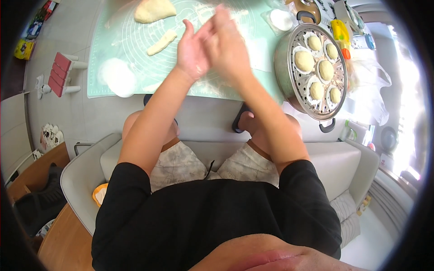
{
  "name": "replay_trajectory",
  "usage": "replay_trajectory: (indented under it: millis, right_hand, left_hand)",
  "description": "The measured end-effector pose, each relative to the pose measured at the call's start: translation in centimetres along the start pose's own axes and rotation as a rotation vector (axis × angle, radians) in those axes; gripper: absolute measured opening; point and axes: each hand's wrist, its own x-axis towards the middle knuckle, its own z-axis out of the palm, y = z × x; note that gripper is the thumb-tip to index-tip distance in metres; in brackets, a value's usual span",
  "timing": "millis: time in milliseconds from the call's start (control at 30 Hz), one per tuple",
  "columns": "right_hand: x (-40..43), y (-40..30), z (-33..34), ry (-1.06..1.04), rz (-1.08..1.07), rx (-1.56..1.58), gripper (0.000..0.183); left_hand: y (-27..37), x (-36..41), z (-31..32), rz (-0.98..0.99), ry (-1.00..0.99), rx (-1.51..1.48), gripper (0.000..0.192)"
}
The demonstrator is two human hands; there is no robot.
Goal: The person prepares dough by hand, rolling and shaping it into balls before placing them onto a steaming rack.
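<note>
My left hand is palm up with its thumb raised. Across it lies my right hand, blurred by motion, palm toward the left one. Whether anything sits between the palms is hidden. Both are above a green silicone kneading mat printed with circles and dusted with flour. Just left of my left hand lies a short dough strip. Farther back is a large dough piece. On the right stands a steel steamer, whose perforated tray bears several round dough buns on white paper liners.
A stack of white paper rounds lies at the mat's near left. Behind the steamer are a bagged white item, a yellow bottle and a plastic bag. The steamer's black handle juts toward the sofa. A red-topped stool stands left.
</note>
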Motion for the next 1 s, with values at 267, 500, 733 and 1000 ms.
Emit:
replay_trajectory:
  millis: [267, 500, 733, 1000]
  right_hand:
    - [0.9, -0.6, -0.5, 0.092, 0.041, -0.122, 0.077]
    - [0.4, -1.0, -1.1, -0.218, -0.172, -0.151, 0.074]
    - [0.4, -0.5, -0.9, -0.151, 0.091, -0.035, 0.075]
    - [1.0, -0.2, -0.8, 0.047, -0.039, -0.150, 0.072]
  left_hand:
    - [-0.4, -0.5, 0.8, -0.148, 0.023, -0.002, 0.077]
    - [0.0, -0.6, 1.7, -0.010, -0.041, 0.285, 0.078]
    - [-0.7, -0.2, 0.8, 0.010, 0.099, -0.010, 0.073]
    - [-0.1, -0.6, 1.4, -0.226, 0.041, -0.001, 0.089]
